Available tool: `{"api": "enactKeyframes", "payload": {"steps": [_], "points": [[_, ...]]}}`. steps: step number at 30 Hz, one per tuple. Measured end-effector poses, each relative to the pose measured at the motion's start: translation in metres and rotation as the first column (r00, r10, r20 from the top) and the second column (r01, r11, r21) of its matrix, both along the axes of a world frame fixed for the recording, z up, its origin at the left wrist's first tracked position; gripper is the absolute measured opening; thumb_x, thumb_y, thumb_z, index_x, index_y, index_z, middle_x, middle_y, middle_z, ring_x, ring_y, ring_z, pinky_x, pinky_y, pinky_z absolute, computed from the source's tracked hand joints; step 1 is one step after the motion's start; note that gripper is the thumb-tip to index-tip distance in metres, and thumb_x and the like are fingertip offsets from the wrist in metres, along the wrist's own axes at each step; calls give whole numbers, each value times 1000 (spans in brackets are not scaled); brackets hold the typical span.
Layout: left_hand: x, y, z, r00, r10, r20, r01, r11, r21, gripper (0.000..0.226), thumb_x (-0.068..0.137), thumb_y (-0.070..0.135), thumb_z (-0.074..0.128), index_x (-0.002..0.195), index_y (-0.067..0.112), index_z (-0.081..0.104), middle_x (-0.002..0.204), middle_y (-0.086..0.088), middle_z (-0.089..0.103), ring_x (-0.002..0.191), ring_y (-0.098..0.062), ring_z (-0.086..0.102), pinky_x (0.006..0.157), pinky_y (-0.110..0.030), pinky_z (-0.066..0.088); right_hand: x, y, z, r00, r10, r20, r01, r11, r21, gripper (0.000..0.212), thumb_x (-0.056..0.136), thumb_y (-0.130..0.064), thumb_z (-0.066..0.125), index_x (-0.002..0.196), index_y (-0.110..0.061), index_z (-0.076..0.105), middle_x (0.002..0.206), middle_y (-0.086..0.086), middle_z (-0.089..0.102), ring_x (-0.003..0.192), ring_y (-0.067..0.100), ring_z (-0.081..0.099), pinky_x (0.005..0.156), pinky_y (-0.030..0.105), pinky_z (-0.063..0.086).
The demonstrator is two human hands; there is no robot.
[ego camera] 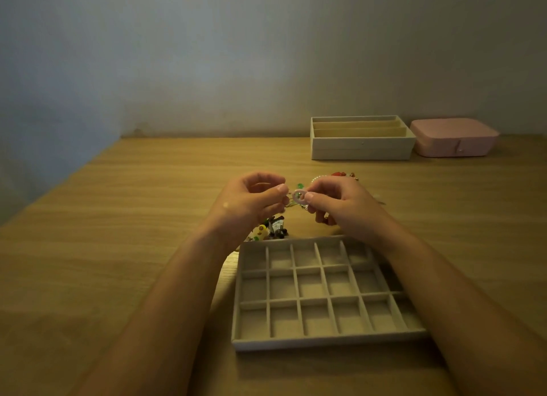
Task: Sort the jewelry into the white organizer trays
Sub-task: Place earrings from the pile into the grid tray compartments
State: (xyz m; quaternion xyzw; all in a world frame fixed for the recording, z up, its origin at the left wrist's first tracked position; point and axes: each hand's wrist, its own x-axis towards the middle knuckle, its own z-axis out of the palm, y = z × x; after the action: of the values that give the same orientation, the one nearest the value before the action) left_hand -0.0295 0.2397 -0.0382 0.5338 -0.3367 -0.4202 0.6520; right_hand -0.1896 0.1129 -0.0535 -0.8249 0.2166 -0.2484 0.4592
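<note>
**Ring held over the pile, mid-frame**

We pinched a pale ring (299, 196) between left hand (251, 202) and right hand (337, 203), above the jewelry pile (270, 228). Grid tray (325, 341) sat lower centre. Risk: snagged chain could drag pieces off.

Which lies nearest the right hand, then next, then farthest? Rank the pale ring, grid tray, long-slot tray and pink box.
1. pale ring, pinched in the right hand itself.
2. grid tray, near side, under that forearm.
3. long-slot tray, far back, straight ahead.
4. pink box, back right, beyond that tray.
</note>
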Motion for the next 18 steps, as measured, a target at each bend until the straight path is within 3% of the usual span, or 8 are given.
{"api": "enactKeyframes", "payload": {"steps": [3, 7, 13, 15, 18], "points": [[1, 0, 1, 999, -6, -52, 5, 1000, -14, 38, 69, 8, 77, 106, 4, 68, 102, -14, 72, 96, -26, 70, 79, -29, 58, -1, 1, 1, 998, 57, -32, -58, 998, -17, 16, 99, -28, 63, 92, -16, 71, 78, -1, 67, 69, 10, 64, 64, 24, 53], [-1, 3, 7, 996, -9, 85, 9, 1000, 4, 35, 72, 13, 78, 106, 9, 73, 104, -14, 75, 101, -29, 71, 91, -38, 55, 3, 6, 6, 992, 77, -98, -83, 995, -54, 16, 98, -30, 63, 92, -18, 72, 80, -1, 69, 74, 16, 67, 73, 38, 58], [0, 19, 31, 903, 25, 429, -59, 996, 65, 19, 87, 8, 72, 105, 15, 74, 95, -4, 77, 89, -17, 74, 80, -27, 59, 6, 25, 23, 969, 94, -227, -118, 989, -93, 24, 106, -34, 48, 94, -23, 65, 82, -2, 66, 70, 10, 58, 66, 29, 49], [3, 29, 36, 875, 22, 484, -71, 994, 85, 18, 88, 9, 73, 104, 17, 75, 93, -2, 77, 84, -15, 73, 75, -25, 59, 9, 35, 27, 966, 94, -243, -125, 985, -117, 31, 108, -35, 42, 96, -18, 64, 82, -2, 64, 70, 9, 54, 65, 28, 45], [7, 45, 35, 861, 31, 508, -103, 988, 114, 18, 86, 8, 75, 102, 16, 76, 87, -2, 77, 77, -18, 72, 75, -34, 60, 12, 51, 31, 957, 106, -269, -150, 978, -146, 31, 108, -36, 43, 91, -19, 64, 82, 0, 62, 73, 11, 54, 67, 32, 44]]}}
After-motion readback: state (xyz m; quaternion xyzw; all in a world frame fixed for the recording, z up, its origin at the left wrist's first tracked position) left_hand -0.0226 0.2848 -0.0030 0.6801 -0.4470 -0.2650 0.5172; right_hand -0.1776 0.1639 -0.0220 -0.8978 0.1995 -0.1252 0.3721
